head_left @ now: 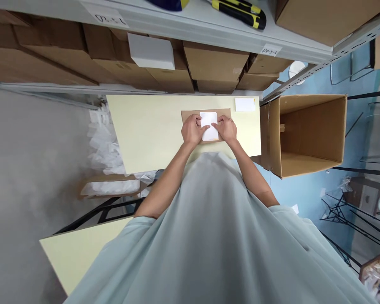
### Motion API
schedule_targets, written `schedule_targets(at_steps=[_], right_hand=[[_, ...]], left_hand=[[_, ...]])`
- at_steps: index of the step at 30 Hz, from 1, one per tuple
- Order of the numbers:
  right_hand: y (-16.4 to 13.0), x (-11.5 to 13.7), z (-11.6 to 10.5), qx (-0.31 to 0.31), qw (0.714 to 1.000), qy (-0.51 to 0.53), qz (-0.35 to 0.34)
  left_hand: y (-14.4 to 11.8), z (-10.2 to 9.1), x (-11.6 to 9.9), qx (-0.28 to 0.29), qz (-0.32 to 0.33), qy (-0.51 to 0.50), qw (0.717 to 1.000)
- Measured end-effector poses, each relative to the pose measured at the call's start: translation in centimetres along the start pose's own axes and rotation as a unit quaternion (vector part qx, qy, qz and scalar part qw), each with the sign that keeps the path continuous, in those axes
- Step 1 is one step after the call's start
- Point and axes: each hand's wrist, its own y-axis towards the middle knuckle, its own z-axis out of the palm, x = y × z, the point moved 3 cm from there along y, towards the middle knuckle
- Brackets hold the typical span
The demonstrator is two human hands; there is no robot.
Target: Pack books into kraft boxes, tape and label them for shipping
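While both hands, left [193,130] and right [228,128], pinch its side edges, the label [209,123] looks light and flimsy.

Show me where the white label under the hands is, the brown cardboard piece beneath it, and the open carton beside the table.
white label [209,126], head view, its bare middle between the hands.
brown cardboard piece [222,112], head view, far edge strip.
open carton [307,126], head view, inner back wall.

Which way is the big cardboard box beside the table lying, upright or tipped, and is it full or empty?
Tipped and empty: the box lies on its side, its open mouth shows bare inner walls.
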Motion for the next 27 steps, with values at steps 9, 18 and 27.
schedule_targets(at_steps=[9, 18, 27], right_hand=[[-2.1, 3.2, 0.0, -0.008, 0.987, -0.144, -0.078], [-3.5, 0.5, 1.2, 0.128, 0.920, -0.236, -0.285], [-2.7, 0.5, -0.2, 0.119, 0.927, -0.239, -0.262]], left_hand=[[-0.3, -0.9, -2.7, 0.017, 0.093, 0.126, 0.988], [-1.8, -1.0, 0.3, 0.202, 0.284, 0.267, 0.899], [-0.6, -3.0, 1.0, 0.218, 0.299, 0.312, 0.875]])
